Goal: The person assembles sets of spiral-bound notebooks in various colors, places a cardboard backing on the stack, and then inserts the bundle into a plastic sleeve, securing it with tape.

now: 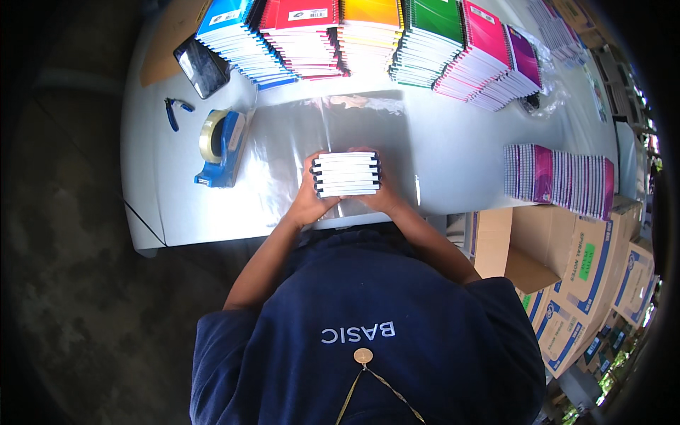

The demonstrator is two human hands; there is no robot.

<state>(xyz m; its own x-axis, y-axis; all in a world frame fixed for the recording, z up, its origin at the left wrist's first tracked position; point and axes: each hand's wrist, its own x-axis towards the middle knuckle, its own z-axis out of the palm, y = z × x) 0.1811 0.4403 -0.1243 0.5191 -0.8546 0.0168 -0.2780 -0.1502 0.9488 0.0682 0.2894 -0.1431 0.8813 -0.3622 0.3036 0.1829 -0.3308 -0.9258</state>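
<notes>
A small stack of spiral notebooks [346, 174] is held between my two hands, its white page edges facing up and dark binding showing at the sides. My left hand [307, 201] wraps its left side. On the opposite side my right hand [387, 194] grips it, with the fingers partly hidden behind the stack. Beneath and beyond the hands a clear plastic sheet [280, 138] lies on the table [460, 159], shiny with reflections. To the left of the sheet stands a blue tape dispenser [232, 145] with a roll of clear tape [210, 137].
Along the far side stand tall stacks of blue [244, 49], red [301, 42], yellow [370, 32], green [431, 42] and pink notebooks [482, 53]. A phone [202, 67] and blue cutter [172, 113] lie far left. More notebooks [559, 177] rest at right, above cardboard boxes [584, 265].
</notes>
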